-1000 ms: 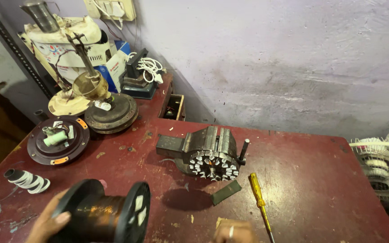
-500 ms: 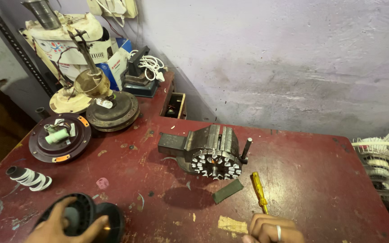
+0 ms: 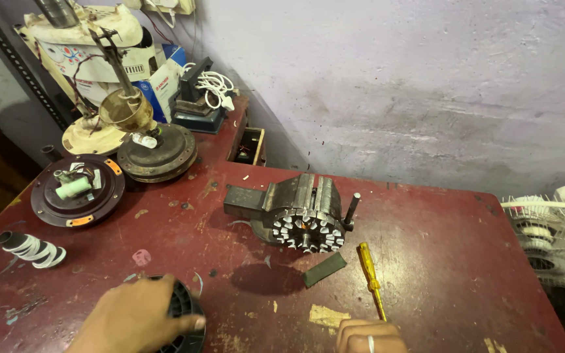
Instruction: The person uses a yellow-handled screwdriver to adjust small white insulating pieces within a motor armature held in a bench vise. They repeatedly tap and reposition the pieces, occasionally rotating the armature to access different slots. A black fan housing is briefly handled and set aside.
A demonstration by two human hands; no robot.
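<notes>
The left hand (image 3: 135, 317) lies over a black spool (image 3: 181, 320) at the near edge of the red table (image 3: 439, 261); its fingers are spread across the top of the spool and press on it rather than close around it. The spool sits very close to the edge, so I think it could roll or slip off if the hand lifts carelessly.

The right hand (image 3: 369, 336) is at the bottom of the picture, its fingers curled near the lower end of a yellow screwdriver (image 3: 371, 280). If they grip it, I cannot tell, because the tip end is hidden.

Further in stands a motor core (image 3: 303, 219), held in a vise (image 3: 256, 199). A dark flat strip (image 3: 324, 269) lies just beside the screwdriver. A quick sweep of the right hand could knock this strip, or push the screwdriver against the core's teeth.
</notes>
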